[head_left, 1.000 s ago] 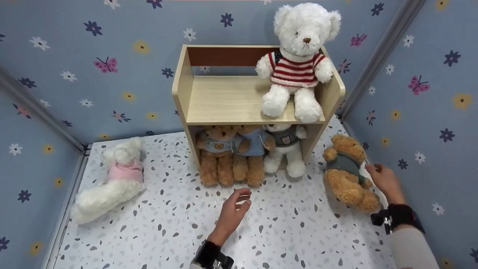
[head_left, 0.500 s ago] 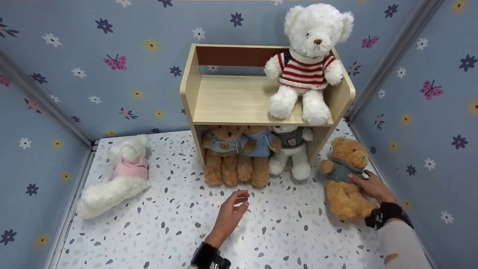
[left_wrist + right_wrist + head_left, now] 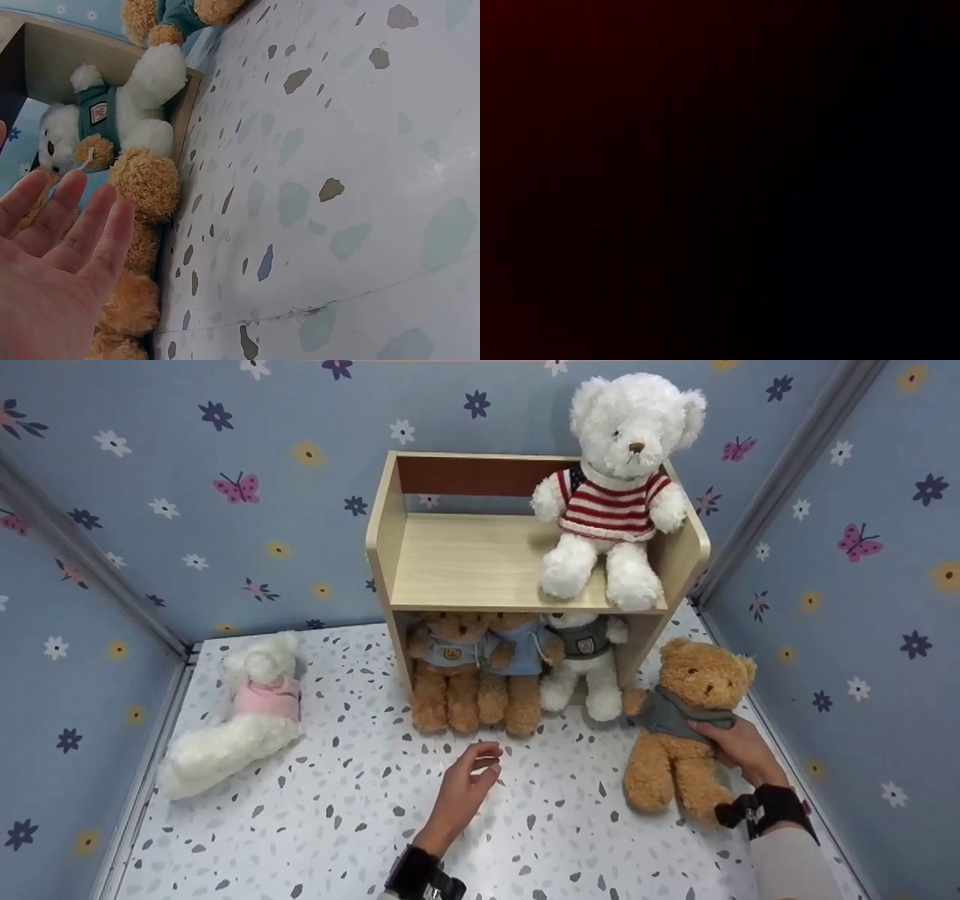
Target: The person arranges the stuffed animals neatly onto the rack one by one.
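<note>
A brown teddy bear (image 3: 667, 716) in a grey-green top is at the right of the head view. My right hand (image 3: 744, 748) grips it by the side of its torso, thumb over the front of the top; the fingers behind are hidden. The bear faces forward, its legs hanging down. Near the shelf's lower front, my left hand (image 3: 463, 791) holds nothing, its fingers loosely bent. The left wrist view shows that same hand (image 3: 64, 262) beside the legs of the shelved bears. In the right wrist view everything is dark.
A wooden two-tier shelf (image 3: 465, 559) stands against the wall. A white bear (image 3: 611, 510) in a striped sweater sits on its upper tier. Below are two brown bears (image 3: 446, 682) and a white bear (image 3: 585, 667). Another white bear (image 3: 266, 701) in pink lies on the speckled floor (image 3: 360, 810).
My right hand has taken hold of the brown bear's side. The bear has turned from lying sideways to facing forward and shifted slightly left. My left hand has barely moved.
</note>
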A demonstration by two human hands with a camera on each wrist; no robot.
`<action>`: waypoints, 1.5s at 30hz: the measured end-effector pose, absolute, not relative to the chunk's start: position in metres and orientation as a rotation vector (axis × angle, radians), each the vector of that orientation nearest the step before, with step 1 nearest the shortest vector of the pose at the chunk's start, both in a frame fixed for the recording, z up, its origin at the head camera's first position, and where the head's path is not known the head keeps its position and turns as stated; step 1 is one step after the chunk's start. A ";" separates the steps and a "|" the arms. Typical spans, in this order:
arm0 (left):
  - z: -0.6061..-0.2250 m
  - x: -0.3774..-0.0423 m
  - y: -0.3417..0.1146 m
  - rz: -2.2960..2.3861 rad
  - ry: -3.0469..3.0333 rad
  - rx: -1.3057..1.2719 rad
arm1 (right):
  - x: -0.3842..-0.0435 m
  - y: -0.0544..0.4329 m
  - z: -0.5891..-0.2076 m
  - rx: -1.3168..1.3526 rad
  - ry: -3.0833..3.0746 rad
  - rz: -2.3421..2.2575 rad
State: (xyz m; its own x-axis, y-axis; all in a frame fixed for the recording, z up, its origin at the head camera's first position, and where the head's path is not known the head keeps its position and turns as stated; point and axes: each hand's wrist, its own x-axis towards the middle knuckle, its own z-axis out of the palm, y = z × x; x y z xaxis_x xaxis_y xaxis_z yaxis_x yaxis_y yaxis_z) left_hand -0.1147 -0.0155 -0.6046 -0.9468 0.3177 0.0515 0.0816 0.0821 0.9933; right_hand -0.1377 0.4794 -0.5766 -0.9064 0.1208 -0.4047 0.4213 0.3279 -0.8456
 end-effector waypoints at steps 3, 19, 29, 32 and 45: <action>-0.603 -0.115 -0.014 1.986 2.130 0.377 | -0.127 0.472 -0.579 0.472 2.349 -1.667; -0.594 -0.116 -0.011 2.014 2.114 0.407 | -0.086 0.399 -0.565 0.412 2.398 -1.838; -0.587 -0.110 -0.008 2.048 1.960 0.400 | -0.093 0.336 -0.549 0.231 2.436 -1.704; -0.587 -0.108 -0.008 2.029 1.876 0.375 | -0.098 0.318 -0.548 0.139 2.451 -1.672; -0.600 -0.096 -0.001 2.067 1.839 0.250 | -0.115 0.257 -0.548 -0.133 2.379 -1.671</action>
